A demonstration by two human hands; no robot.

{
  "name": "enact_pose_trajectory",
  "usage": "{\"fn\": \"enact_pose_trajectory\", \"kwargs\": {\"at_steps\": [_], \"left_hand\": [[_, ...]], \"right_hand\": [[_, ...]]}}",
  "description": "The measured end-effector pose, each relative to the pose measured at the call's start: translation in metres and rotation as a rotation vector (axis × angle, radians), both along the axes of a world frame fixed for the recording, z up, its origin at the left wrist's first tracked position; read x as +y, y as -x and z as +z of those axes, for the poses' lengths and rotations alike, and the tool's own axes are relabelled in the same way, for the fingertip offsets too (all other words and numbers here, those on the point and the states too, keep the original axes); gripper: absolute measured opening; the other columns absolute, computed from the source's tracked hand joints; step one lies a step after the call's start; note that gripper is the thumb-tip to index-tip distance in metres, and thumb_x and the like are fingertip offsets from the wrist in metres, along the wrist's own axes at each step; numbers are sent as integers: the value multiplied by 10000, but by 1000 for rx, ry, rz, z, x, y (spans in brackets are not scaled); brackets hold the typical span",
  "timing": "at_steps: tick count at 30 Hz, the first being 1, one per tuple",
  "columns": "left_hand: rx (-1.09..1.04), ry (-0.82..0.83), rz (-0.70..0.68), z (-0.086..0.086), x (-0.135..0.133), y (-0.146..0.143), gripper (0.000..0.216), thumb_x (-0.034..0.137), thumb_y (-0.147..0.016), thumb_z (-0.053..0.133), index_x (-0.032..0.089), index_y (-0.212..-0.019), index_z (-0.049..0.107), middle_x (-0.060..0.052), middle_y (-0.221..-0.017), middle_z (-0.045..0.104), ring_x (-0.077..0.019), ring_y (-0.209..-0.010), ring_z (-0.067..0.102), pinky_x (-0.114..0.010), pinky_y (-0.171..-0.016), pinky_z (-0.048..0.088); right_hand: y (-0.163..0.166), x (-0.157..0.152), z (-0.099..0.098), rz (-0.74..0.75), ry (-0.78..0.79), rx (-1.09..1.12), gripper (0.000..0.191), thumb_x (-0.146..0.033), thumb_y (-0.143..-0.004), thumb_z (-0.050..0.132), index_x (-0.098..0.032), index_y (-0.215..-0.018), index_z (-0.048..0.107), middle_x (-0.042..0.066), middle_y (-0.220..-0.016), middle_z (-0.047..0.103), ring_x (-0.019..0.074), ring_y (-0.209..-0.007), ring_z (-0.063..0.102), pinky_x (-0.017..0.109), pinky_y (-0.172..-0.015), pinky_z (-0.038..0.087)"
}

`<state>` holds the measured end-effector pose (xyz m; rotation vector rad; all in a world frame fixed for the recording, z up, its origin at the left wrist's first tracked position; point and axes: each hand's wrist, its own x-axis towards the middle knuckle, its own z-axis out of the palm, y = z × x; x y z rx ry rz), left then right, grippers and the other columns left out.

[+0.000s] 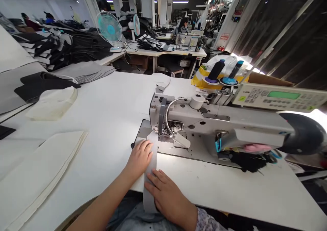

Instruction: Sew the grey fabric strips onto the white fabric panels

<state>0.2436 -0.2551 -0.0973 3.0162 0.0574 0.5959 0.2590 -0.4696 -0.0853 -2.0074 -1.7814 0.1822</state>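
A long grey fabric strip (pixel 150 197) runs from the sewing machine (pixel 194 122) toward my lap, its near end hanging over the table edge. My left hand (pixel 139 157) lies on the strip just in front of the needle area, fingers laid out together and slightly bent. Closer to me, my right hand (pixel 167 195) rests across the strip near the table edge, fingers stretched over it and slightly apart. The strip's far end reaches the machine's needle plate (pixel 166 139), beside the presser area; the needle itself is too small to make out.
White fabric pieces (pixel 43 169) and a cream stack (pixel 53 103) lie to the left, with grey pieces (pixel 87 71) behind. Thread cones (pixel 216 71) and a control panel (pixel 281 95) stand right. A fan (pixel 109 27) and people at other tables are farther back.
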Motion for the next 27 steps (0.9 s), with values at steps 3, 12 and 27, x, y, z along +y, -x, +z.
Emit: {"fn": "enact_pose_trajectory", "kwargs": {"at_steps": [3,12,27], "left_hand": [[8,-6,-7,4,-11,7,332,224,-982,402,164,-1285,524,-102,-1333,450,-287,-1236,428,-456,-1054,424],[143,21,77,14,-10,-18,433,156,-933,444,238,-1352,512,-91,-1301,454,-286,-1202,437,-461,-1050,416],[139,44,64,14,1,-29,361,155,-916,480,213,-1266,551,-66,-1323,467,-271,-1195,443,-441,-1072,375]], "right_hand": [[2,-5,-3,-34,11,17,421,-246,-999,433,-203,-1413,492,50,-1503,420,220,-1424,298,390,-1203,230],[-15,13,-21,-213,21,0,593,-94,-837,557,-229,-1413,507,119,-1527,362,313,-1439,260,501,-1150,313],[-25,30,-18,-243,-13,-14,592,-85,-813,590,-217,-1387,538,136,-1495,405,325,-1394,335,502,-1135,330]]}}
